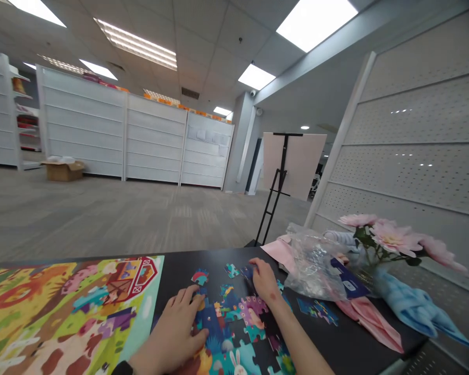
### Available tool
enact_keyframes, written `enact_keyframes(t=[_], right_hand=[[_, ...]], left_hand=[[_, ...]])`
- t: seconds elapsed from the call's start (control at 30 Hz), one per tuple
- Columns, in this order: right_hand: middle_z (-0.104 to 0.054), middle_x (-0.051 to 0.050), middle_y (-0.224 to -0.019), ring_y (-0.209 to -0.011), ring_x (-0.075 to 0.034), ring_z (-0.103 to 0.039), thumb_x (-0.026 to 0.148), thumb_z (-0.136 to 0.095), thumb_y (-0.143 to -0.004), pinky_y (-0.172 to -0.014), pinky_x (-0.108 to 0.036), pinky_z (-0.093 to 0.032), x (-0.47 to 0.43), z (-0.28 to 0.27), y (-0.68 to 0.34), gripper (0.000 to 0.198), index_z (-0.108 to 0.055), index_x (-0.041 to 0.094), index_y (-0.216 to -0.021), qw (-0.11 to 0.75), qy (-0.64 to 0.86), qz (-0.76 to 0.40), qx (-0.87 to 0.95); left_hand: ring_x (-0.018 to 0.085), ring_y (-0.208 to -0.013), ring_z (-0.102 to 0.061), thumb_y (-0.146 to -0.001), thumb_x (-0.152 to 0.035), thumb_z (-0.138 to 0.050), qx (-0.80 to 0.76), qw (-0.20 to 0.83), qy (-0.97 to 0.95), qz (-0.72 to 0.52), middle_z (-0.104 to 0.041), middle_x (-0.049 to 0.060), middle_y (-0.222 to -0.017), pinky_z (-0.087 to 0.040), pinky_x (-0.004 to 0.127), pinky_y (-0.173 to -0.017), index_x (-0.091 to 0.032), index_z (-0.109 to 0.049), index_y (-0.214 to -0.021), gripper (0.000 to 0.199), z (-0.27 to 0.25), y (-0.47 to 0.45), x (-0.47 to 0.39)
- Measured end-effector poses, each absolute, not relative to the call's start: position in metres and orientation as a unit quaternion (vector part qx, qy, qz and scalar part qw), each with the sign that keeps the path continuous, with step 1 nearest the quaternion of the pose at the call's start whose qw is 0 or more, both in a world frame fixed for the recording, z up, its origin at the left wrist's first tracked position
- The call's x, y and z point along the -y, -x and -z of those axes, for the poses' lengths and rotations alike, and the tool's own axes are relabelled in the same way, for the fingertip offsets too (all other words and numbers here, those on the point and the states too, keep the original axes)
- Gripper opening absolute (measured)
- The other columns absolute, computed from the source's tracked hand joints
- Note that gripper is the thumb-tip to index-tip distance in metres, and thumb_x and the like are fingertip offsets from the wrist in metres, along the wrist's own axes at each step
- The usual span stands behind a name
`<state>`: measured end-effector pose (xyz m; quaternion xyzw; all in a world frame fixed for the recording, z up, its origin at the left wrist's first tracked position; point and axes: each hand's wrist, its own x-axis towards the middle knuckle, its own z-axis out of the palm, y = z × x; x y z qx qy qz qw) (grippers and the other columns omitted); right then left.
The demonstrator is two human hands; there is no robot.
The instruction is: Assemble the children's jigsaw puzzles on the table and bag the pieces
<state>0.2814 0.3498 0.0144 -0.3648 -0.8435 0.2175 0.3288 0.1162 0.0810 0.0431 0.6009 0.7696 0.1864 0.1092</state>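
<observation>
A partly joined jigsaw puzzle (242, 351) with a rabbit and a pink creature lies on the black table in front of me. My left hand (182, 323) rests palm down at its left edge, fingers apart, touching the blue pieces. My right hand (263, 281) reaches over the far right side, fingers stretched toward a dark blue puzzle piece (246, 272); the thumb is hidden. Beyond the joined part lie a loose teal piece (232, 270) and a piece with a red shape (200, 277). More joined pieces (317, 310) sit right of my right forearm.
On the left lies a colourful farm-animal picture (70, 317). Clear plastic wrapping (312, 263), pink cloth (369, 317), blue cloth (414, 307) and pink flowers (394, 237) crowd the right. An easel (279, 182) stands behind the table; a cardboard box (64, 171) sits on the floor.
</observation>
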Motion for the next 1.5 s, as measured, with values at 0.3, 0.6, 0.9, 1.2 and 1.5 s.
enact_keyframes(t=[0.3, 0.6, 0.9, 1.2, 1.5], right_hand=[[-0.071, -0.010, -0.104, -0.088, -0.023, -0.071, 0.032, -0.036, -0.080, -0.069, -0.033, -0.056, -0.396, -0.015, -0.302, 0.050, -0.056, 0.018, -0.123, 0.544, 0.411, -0.292, 0.671], [-0.072, -0.008, -0.085, -0.077, -0.025, -0.070, 0.034, -0.043, -0.074, -0.065, -0.036, -0.055, -0.377, -0.028, -0.386, 0.035, -0.065, 0.020, -0.097, 0.581, 0.424, -0.270, 0.640], [-0.075, -0.010, -0.111, -0.116, -0.035, -0.064, 0.023, -0.054, -0.061, -0.112, -0.055, -0.039, -0.343, 0.000, -0.511, 0.037, -0.076, 0.024, -0.091, 0.428, 0.512, -0.146, 0.730], [-0.070, -0.008, -0.129, -0.127, -0.025, -0.060, 0.015, -0.048, -0.070, -0.113, -0.040, -0.040, -0.336, 0.013, -0.507, 0.055, -0.071, 0.021, -0.120, 0.291, 0.512, -0.084, 0.804], [-0.073, -0.014, -0.121, -0.117, -0.031, -0.066, 0.030, -0.060, -0.071, -0.102, -0.039, -0.046, -0.348, -0.017, -0.492, 0.052, -0.067, 0.017, -0.121, 0.236, 0.515, -0.118, 0.815]], left_hand=[[0.034, -0.142, -0.040, -0.080, -0.039, -0.059, -0.771, 0.115, -0.605, -0.163, -0.048, 0.012, -0.153, -0.034, 0.048, -0.115, -0.022, -0.060, -0.136, 0.058, -0.031, -0.112, -0.088], [0.030, -0.121, -0.056, -0.077, -0.032, -0.059, -0.750, 0.112, -0.627, -0.175, -0.064, 0.008, -0.131, -0.045, 0.038, -0.098, -0.026, -0.068, -0.110, 0.035, -0.037, -0.107, -0.089], [0.029, -0.120, -0.056, -0.081, -0.029, -0.056, -0.743, 0.111, -0.632, -0.190, -0.063, 0.008, -0.128, -0.044, 0.039, -0.098, -0.025, -0.067, -0.113, 0.034, -0.031, -0.107, -0.087], [0.029, -0.119, -0.058, -0.082, -0.032, -0.056, -0.736, 0.098, -0.639, -0.199, -0.063, 0.008, -0.128, -0.045, 0.038, -0.096, -0.026, -0.068, -0.112, 0.033, -0.019, -0.102, -0.090], [0.029, -0.119, -0.056, -0.080, -0.029, -0.058, -0.742, 0.112, -0.630, -0.198, -0.062, 0.008, -0.128, -0.043, 0.038, -0.097, -0.025, -0.066, -0.111, 0.033, -0.031, -0.107, -0.085]])
